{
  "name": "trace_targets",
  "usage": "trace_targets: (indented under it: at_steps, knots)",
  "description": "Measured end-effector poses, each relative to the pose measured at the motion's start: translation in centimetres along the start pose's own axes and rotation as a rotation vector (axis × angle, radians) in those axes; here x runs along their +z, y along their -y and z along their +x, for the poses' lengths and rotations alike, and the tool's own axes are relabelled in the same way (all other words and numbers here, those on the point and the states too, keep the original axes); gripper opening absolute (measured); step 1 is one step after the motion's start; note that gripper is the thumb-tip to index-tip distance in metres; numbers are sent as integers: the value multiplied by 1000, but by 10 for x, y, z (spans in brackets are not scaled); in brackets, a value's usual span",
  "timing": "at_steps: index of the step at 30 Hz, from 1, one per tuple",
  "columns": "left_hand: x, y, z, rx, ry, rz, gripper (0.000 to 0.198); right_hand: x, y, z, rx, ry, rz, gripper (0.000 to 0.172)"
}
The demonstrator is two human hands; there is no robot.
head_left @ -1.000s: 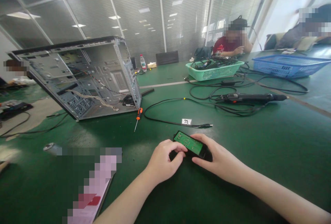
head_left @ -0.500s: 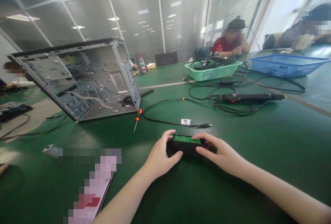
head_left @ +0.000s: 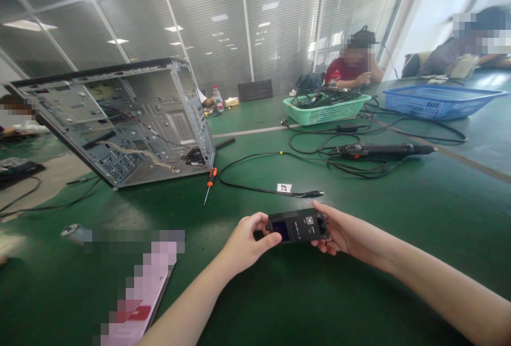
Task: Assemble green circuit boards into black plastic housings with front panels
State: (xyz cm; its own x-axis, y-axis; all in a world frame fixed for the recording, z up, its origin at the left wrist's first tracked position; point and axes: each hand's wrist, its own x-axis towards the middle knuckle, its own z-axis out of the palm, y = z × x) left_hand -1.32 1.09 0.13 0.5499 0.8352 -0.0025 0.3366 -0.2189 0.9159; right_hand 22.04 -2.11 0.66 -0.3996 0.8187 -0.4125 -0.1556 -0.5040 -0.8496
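Between my two hands is a small black electronic device [head_left: 297, 225] with a dark screen at its left end and a square port near its right end. My left hand [head_left: 249, 237] pinches the screen end, thumb on the front and fingers at the back. The right hand [head_left: 335, 229] grips the other end, its thumb along the top edge and its fingers curled beneath. Just beyond the device, a black cable [head_left: 271, 192] with a plug lies on the green table [head_left: 247, 298], carrying a white label [head_left: 284, 188]. An orange-handled screwdriver [head_left: 211, 176] lies farther left.
An open computer case [head_left: 159, 117] stands at the left. A black electric screwdriver [head_left: 383, 150], a green basket [head_left: 327, 116] of cables and a blue basket [head_left: 435, 104] are at the right. A can [head_left: 74, 233] lies near left. Two people [head_left: 351, 72] sit across the table.
The device has been turned: its open side with the green circuit board faced up before, and now its front with the screen faces me. My right hand has shifted to its end.
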Motion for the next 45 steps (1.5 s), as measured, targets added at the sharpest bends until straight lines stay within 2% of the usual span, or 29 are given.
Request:
trace_targets:
  at_steps: [4, 7, 10, 13, 18, 22, 26, 28, 31, 36, 39, 42, 45]
  knots:
    - [-1, 4, 4, 2, 28, -76, 61, -5, 0, 2, 12, 101, 12, 60]
    - [-1, 4, 5, 3, 29, -80, 63, -4, 0, 3, 18, 98, -18, 62]
    - [0, 4, 5, -23, 9, -92, 58, -3, -1, 4, -1, 51, -15, 57]
    - [2, 5, 4, -46, -26, -117, 49, -1, -3, 3, -103, 13, 10, 46]
    - [2, 5, 1, 12, -60, -70, 41, 4, -5, 0, -215, -68, -58, 57]
    - [3, 3, -1, 44, -101, 35, 43, 3, -4, 1, -358, -87, -359, 51]
    - [5, 0, -3, 66, -178, 183, 35, -3, -3, 2, -591, -111, -851, 36]
    - [5, -1, -3, 67, -193, 243, 32, -4, -3, 1, -641, -140, -1030, 34]
    - [6, 0, -3, 70, -204, 252, 35, -5, -4, 1, -629, -182, -1111, 40]
    - [5, 3, -2, 36, -182, 245, 61, -6, -5, 0, -571, -202, -1131, 42]
    - [3, 3, -1, 22, -182, 338, 56, -5, -5, -1, -557, -222, -1166, 46]
    - [3, 2, -1, 24, -213, 382, 52, 3, -5, -4, -564, -237, -1241, 59]
    - [4, 0, -1, 8, -268, 371, 42, 16, -5, -10, -534, -177, -1274, 70]
